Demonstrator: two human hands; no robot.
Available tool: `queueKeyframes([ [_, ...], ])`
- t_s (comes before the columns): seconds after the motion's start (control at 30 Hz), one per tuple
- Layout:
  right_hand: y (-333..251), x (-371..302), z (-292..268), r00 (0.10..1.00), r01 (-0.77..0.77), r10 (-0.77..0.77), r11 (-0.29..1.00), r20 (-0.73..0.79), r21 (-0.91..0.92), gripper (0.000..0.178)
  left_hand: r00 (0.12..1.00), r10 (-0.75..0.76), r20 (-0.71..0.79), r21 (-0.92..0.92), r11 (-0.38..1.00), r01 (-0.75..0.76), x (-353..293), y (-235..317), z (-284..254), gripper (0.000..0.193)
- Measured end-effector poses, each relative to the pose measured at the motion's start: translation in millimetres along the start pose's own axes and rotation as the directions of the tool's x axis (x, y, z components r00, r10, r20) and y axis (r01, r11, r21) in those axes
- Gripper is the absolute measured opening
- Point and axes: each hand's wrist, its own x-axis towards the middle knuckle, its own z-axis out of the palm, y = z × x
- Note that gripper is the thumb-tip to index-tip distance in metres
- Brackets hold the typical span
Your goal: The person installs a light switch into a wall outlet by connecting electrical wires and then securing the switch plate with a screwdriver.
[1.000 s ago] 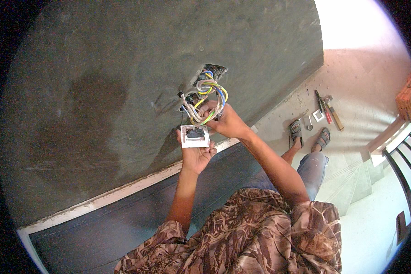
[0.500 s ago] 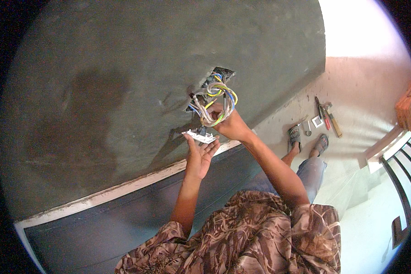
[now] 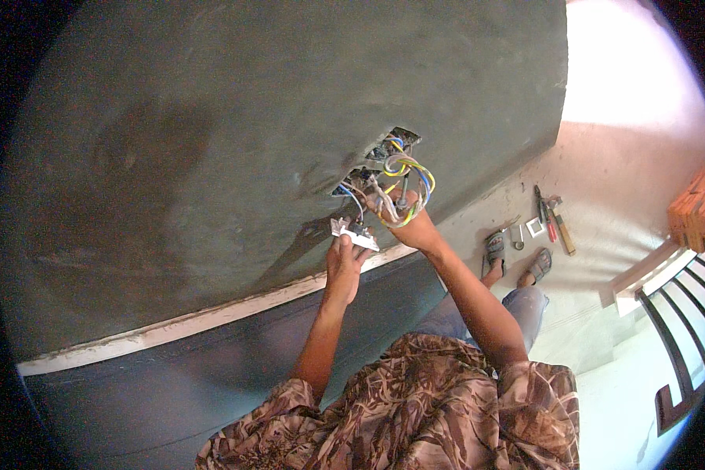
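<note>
1. Pinching a small white switch (image 3: 355,234) by its lower edge, the left hand (image 3: 345,265) is holding it tilted against the grey wall (image 3: 172,157), just below the wall opening (image 3: 380,160).
2. Thin wires are running from the switch up into that opening.
3. The right hand (image 3: 409,223) is closing its fingers around a looped bundle of wires (image 3: 406,188), yellow, blue and white, which is hanging out of the opening's lower right corner.
4. Both hands are sitting just beside each other, above the pale strip (image 3: 211,317) crossing the wall.
5. Tools (image 3: 552,223) are lying on the floor (image 3: 627,204) near the person's sandalled feet (image 3: 517,254), well apart from the hands.
</note>
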Motion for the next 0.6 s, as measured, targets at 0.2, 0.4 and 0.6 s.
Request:
queueKeyframes([
  [0.2,33,-85,-20,0.874,-0.441,0.397,0.890,-0.281,-0.114,0.035,0.999,0.019,-0.038,-0.101,0.995,-0.023,-2,-6,28,0.054],
  [0.4,-18,-230,-109,0.735,-0.607,0.582,0.338,-0.347,-0.719,0.057,0.998,0.058,-0.010,-0.215,0.975,-0.059,-6,-15,28,0.051],
  [0.6,-168,-209,-118,0.865,-0.448,0.429,0.420,-0.262,-0.789,0.043,0.996,-0.090,0.028,-0.638,0.765,0.087,-5,-7,30,0.058],
])
